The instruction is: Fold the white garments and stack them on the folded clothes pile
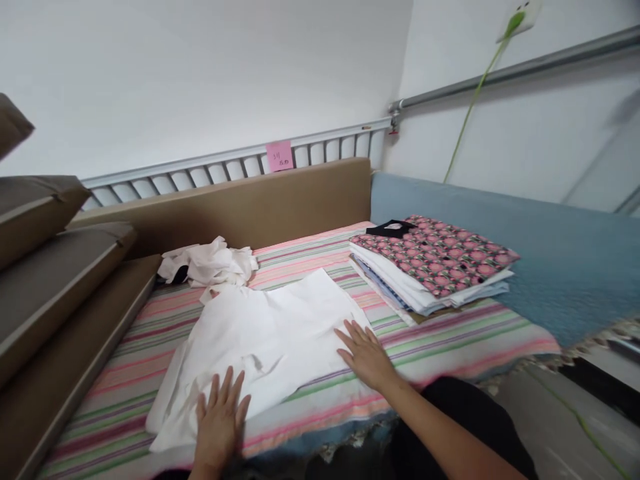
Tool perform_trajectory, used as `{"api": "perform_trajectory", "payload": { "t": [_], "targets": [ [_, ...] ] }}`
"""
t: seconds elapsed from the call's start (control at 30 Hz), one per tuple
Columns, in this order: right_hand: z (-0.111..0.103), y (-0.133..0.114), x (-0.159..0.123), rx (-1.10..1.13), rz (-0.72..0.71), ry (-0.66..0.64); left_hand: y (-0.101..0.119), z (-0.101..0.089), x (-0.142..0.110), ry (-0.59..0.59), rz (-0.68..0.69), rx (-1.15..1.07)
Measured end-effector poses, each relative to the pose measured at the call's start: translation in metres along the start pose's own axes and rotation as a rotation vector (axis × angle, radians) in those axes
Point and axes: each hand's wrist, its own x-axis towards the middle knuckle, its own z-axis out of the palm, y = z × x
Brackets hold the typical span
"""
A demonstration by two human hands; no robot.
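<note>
A white shirt (pixel 280 327) lies spread on the striped cloth (pixel 135 347), wrinkled near its left and lower parts. My left hand (pixel 220 413) rests at its lower left edge, palm down with fingers apart. At the right edge of the shirt, my right hand (pixel 365 353) lies flat with the fingers stretched out. Neither hand grips anything. Behind the shirt sits a crumpled white garment (pixel 213 263) with a small black patch at its left. To the right is a stack of folded clothes, with a pink floral garment (pixel 445 257) on top.
Brown cushions (pixel 75 267) are piled at the left, and a long brown cushion (pixel 250 207) stands along the back. A blue cover (pixel 500 233) drapes the right side. A radiator (pixel 215 173) bears a pink note (pixel 279 156). A green cord (pixel 470 110) hangs from a wall socket.
</note>
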Motion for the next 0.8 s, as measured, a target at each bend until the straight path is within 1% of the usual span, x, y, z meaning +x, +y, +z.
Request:
{"api": "perform_trajectory", "payload": {
  "t": [0.07,0.13,0.2,0.23,0.27,0.33,0.4,0.47,0.53,0.63,0.7,0.8],
  "targets": [
    [-0.004,0.000,0.000,0.026,0.013,-0.027,0.002,-0.004,-0.001,-0.032,-0.020,-0.012],
    [-0.009,0.003,0.004,0.067,0.024,-0.079,0.000,-0.010,0.002,-0.089,-0.035,-0.047],
    [-0.015,0.012,0.015,0.115,0.018,-0.172,-0.010,-0.019,0.013,-0.152,-0.032,-0.114],
    [-0.020,0.017,0.024,0.135,0.006,-0.208,-0.017,-0.026,0.023,-0.162,-0.032,-0.154],
    [-0.025,0.023,0.035,0.147,-0.006,-0.224,-0.026,-0.033,0.037,-0.153,-0.039,-0.194],
    [-0.035,0.032,0.062,0.144,-0.024,-0.188,-0.046,-0.050,0.072,-0.104,-0.095,-0.254],
    [-0.042,0.037,0.095,0.106,-0.034,-0.122,-0.065,-0.063,0.115,-0.094,-0.170,-0.286],
    [-0.043,0.037,0.130,0.057,-0.056,-0.090,-0.080,-0.067,0.161,-0.112,-0.220,-0.290],
    [-0.039,0.032,0.165,0.014,-0.083,-0.071,-0.091,-0.062,0.203,-0.132,-0.257,-0.280],
    [-0.024,0.026,0.208,-0.036,-0.106,-0.075,-0.101,-0.041,0.255,-0.162,-0.269,-0.275],
    [-0.011,0.026,0.230,-0.064,-0.125,-0.120,-0.106,-0.023,0.279,-0.187,-0.266,-0.275],
    [0.008,0.030,0.255,-0.091,-0.162,-0.217,-0.112,0.003,0.304,-0.221,-0.268,-0.284]
  ]
}}
